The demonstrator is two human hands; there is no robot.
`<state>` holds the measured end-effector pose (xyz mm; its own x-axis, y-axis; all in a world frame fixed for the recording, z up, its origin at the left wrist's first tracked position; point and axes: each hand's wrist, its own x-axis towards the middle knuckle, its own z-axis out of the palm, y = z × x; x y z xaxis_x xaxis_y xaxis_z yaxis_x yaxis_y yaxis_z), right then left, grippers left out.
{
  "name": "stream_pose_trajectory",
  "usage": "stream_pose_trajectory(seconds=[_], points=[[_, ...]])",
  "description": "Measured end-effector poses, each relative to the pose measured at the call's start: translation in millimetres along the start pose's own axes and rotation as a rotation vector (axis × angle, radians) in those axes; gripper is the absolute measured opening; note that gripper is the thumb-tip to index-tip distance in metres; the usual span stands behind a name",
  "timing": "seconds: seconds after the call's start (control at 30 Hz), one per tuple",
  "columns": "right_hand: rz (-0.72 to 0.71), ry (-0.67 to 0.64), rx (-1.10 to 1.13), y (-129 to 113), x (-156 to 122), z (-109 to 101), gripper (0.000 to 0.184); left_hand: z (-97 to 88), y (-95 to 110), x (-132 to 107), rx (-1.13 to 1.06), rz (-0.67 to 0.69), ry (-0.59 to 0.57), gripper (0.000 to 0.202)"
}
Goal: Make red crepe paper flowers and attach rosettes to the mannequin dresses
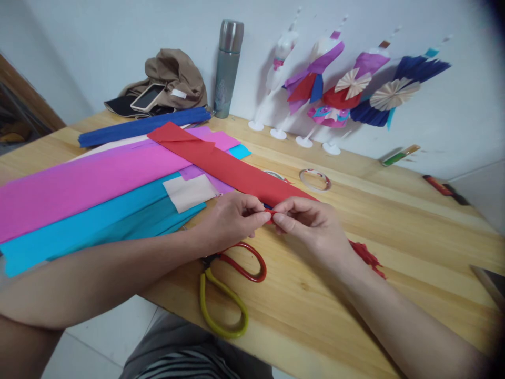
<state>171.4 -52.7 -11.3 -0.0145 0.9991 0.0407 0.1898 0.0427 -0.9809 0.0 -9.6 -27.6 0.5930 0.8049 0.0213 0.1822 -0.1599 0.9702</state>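
Between their fingertips, my left hand (240,217) and my right hand (305,221) pinch a small piece of red crepe paper (271,215). Most of that piece is hidden by the fingers. Just behind both hands lies a long folded strip of red crepe paper (236,171). A pair of scissors (226,292) with one red and one yellow handle rests below my left hand, its blades covered by my forearm. To the right, partly behind my right forearm, is a small heap of crumpled red paper (369,258).
Pink paper (90,176), blue paper (130,223) and a dark blue roll (145,126) spread leftward. At the back stand a thermos (228,68), a brown cloth (177,73), a phone (148,97) and several decorated figures on stands (303,141). Tape (315,180) lies mid-table.
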Motion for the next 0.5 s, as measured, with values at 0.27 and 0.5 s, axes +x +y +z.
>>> stream_pose_trajectory(seconds=[0.27, 0.5], points=[[0.047, -0.042, 0.061, 13, 2, -9, 0.022, 0.4, 3, 0, -0.001, -0.017, -0.013, 0.022], [0.149, -0.087, 0.172, 7, 4, -9, 0.019, 0.1, 2, 1, 0.034, 0.005, -0.032, 0.021]])
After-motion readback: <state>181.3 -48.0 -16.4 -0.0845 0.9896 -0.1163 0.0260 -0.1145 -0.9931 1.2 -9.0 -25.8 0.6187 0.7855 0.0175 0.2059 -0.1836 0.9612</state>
